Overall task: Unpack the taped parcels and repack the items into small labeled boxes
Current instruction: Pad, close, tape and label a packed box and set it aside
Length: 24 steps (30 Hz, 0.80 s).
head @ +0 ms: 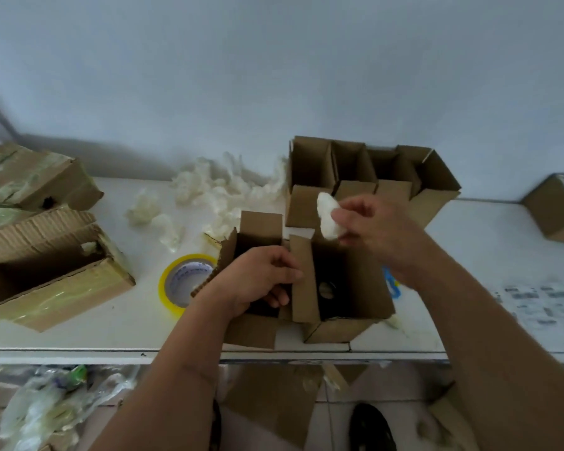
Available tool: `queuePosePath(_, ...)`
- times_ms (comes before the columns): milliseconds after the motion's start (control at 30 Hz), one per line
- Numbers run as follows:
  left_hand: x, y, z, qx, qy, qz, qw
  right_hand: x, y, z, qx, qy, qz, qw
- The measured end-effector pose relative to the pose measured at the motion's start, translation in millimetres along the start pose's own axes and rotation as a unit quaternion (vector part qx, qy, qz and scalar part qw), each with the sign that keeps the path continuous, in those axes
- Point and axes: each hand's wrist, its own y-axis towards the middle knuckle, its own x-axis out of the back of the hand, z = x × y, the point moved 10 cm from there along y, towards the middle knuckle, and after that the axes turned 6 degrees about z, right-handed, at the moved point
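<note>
Left hand: the left hand [258,281] curls its fingers over the near edge of a small open brown cardboard box [254,242] and grips that wall, thumb outside.
Right hand: the right hand [368,222] pinches a white wad of fibrous padding [329,219] between thumb and fingertips, raised above the boxes and clear of them.
Second box: a second small open brown cardboard box [365,288] stands just beside the first, on its right; one upright flap [303,278] rises between the two. A round dark object lies inside, too dim to identify.
Box row: a row of open brown cardboard boxes [372,170] stands behind the two, against the wall.
Writing: no label on any box is legible. The core of the yellow-rimmed roll of clear packing tape [184,281] carries blue print, too blurred to read. A printed white sheet [541,304] lies at the right of the table; its text is unreadable.
Parcels: opened brown cardboard parcels covered in clear tape [52,281] lie at the left of the white table [127,330], well apart from the hands.
Loose padding: a pile of white fibrous stuffing [215,187] lies at the back of the table, between the parcels and the box row.
Blue item: a small blue object [392,286] shows just right of the second box, mostly hidden.
</note>
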Motion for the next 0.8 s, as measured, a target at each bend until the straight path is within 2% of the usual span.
queuePosePath(133,0,-2,-1,0.0,0.004,-0.013,1.0,-3,-24,-50,-0.121,-0.007,-0.018,0.992)
queuePosePath(300,-1,-3,-2,0.004,0.007,-0.02,1.0,-28,-11,-69,-0.183,-0.095,0.011,0.978)
queuePosePath(400,-1,-3,-1,0.004,0.007,-0.023,1.0,-50,-1,-87,-0.225,-0.023,0.051,0.973)
queuePosePath(600,3,1,2,0.001,0.018,-0.027,0.999,-56,14,-102,-0.242,0.012,0.088,0.966)
queuePosePath(800,5,3,5,0.002,0.029,-0.032,0.999,-73,18,-121,-0.316,0.089,0.15,0.933)
